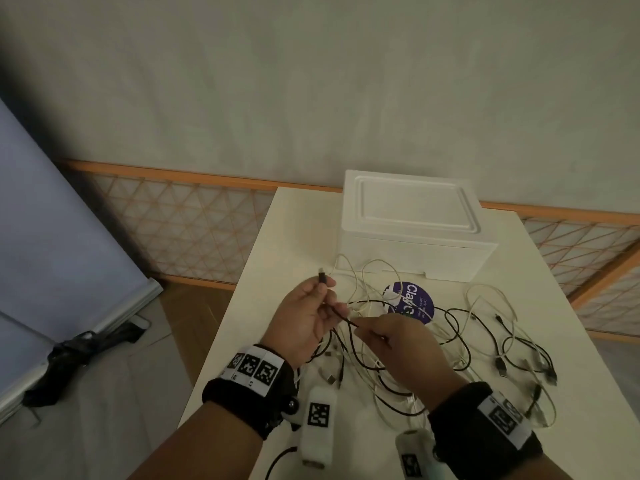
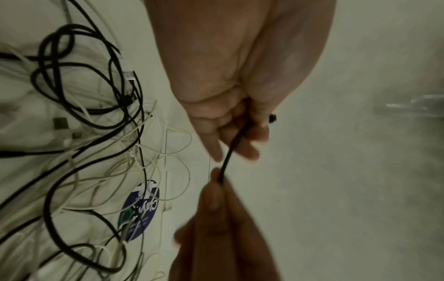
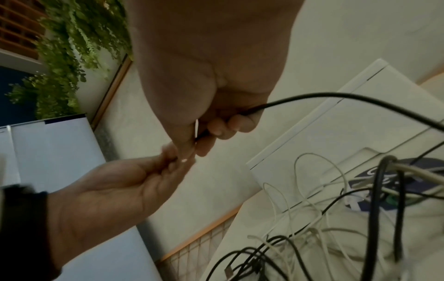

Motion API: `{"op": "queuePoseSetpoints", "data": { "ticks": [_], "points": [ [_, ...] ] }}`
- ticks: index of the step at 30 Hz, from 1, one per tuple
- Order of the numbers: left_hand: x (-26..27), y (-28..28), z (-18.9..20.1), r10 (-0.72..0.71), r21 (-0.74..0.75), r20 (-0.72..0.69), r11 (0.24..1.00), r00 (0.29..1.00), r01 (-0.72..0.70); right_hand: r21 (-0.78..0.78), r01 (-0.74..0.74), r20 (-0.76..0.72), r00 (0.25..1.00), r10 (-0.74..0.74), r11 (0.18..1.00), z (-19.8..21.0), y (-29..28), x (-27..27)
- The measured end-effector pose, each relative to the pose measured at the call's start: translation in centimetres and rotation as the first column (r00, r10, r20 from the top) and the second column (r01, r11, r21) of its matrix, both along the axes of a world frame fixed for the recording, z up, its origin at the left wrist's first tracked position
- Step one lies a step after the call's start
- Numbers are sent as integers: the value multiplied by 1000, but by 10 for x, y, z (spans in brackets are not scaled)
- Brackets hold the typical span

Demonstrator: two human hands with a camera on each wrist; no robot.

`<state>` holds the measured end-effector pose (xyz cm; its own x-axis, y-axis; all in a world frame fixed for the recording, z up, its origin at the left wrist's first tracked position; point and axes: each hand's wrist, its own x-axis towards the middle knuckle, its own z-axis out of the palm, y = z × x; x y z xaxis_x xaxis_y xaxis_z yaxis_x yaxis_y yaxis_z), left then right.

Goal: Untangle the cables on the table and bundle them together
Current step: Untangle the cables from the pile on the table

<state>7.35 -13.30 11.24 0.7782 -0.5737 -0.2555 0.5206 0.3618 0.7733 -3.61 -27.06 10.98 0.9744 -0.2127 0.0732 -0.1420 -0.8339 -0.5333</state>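
While most of the cables lie in a loose black-and-white tangle across the middle of the table, one black cable has been lifted clear at its end and is stretched between the two hands above the near-left part of the heap. The left hand pinches it just behind the small dark plug, which sticks up past the fingertips, with the other fingers curled loosely under the cord. The right hand grips the same cord a little further along between thumb and forefinger, its remaining fingers curled in; from there the cable arcs back down into the pile. This looks like the untangling step at an early stage: one end is found, nothing is bundled yet, and the rest of that cord appears to pass among white loops and other black strands. The next move probably calls for sliding the right hand along the cord while the left keeps the plug end, feeding it out gently so crossings loosen and do not cinch into knots. Under the tangle lies a round purple sticker, and behind it a white foam box with its lid on stands at the table's far side, touching some white loops or just beside them.
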Motion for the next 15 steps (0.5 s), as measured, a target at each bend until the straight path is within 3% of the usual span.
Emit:
{"op": "queuePoseSetpoints", "data": {
  "ticks": [4,6,7,8,9,11,12,13,15],
  "points": [
    [44,32,-5,366,31,-89,931,926,-365,40,123,-144,983,-116,992,0,-38,-13],
    [68,57,-11,504,157,66,847,861,-508,89,213,-165,967,-196,973,-2,-57,-20],
    [72,64,-13,487,238,236,810,841,-536,73,230,-172,961,-215,970,-3,-61,-21],
    [69,64,-11,369,336,436,780,821,-529,37,224,-182,960,-214,974,-2,-59,-19],
    [60,57,-8,164,437,600,752,783,-493,-7,188,-181,966,-186,982,1,-54,-14],
    [32,29,1,-293,588,724,735,624,-337,-106,59,-159,984,-76,993,11,-33,2],
    [17,14,4,-443,630,729,733,522,-257,-135,8,-146,989,-28,991,16,-22,11],
    [3,1,6,-524,656,725,723,447,-216,-159,-23,-126,992,3,987,22,-13,19],
    [-11,-12,4,-537,662,725,716,431,-222,-156,-40,-70,997,30,987,28,-3,29]
  ]
}}
